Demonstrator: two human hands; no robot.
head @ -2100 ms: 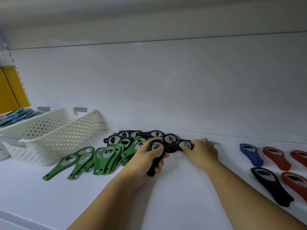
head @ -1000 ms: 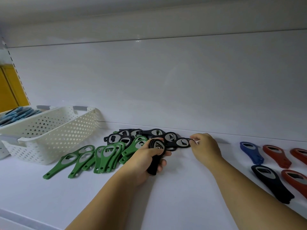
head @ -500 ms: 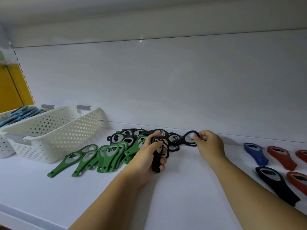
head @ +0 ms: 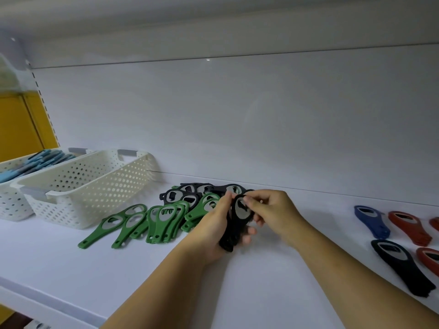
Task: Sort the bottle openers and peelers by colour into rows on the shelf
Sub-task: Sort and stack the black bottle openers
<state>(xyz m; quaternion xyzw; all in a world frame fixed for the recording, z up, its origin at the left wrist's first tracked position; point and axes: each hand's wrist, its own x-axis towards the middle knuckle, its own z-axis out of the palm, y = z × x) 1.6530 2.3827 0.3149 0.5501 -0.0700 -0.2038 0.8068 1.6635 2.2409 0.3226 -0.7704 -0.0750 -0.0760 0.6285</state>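
My left hand (head: 213, 231) grips a stack of black bottle openers (head: 234, 230) upright by their handles, just above the white shelf (head: 273, 293). My right hand (head: 273, 214) pinches the round head of the front black opener (head: 241, 210) against that stack. Behind my hands lies a loose pile of black openers (head: 183, 195). To the left, several green openers (head: 142, 222) lie fanned on the shelf. At the right lie a blue opener (head: 370, 220), red openers (head: 408, 225) and a black opener (head: 399, 269).
Two white perforated baskets stand at the left: the nearer basket (head: 90, 186) and a farther basket (head: 14, 184) with light blue tools (head: 35, 162) in it. The shelf's back wall rises right behind the pile. The front edge of the shelf runs at lower left.
My right hand picked a black opener out of the pile and carried it left onto the stack in my left hand. The left hand kept its grip and barely moved.
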